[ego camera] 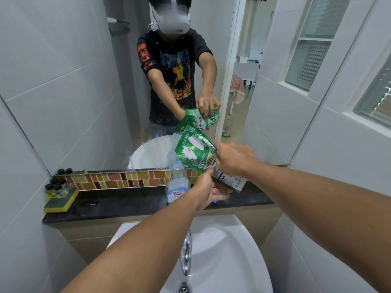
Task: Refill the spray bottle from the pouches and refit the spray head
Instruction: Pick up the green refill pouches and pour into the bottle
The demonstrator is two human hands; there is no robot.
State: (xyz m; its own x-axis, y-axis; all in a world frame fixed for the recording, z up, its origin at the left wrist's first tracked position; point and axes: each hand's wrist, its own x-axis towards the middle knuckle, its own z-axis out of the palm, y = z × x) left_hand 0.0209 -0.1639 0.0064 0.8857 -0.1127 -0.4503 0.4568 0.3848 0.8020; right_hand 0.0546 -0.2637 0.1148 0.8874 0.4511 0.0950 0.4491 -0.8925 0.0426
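A clear spray bottle with a "King's Stella" label stands uncapped on the dark ledge behind the sink. Above it I hold a green refill pouch, tilted with its lower left corner over the bottle's neck. My left hand grips the pouch's lower edge from below. My right hand pinches its right side. A bit of blue shows under my left hand; I cannot tell whether it is the spray head.
A white sink with a chrome tap lies below the black ledge. A yellow-green sponge carrying small black-capped bottles sits at the ledge's left end. The mirror reflects me and the pouch.
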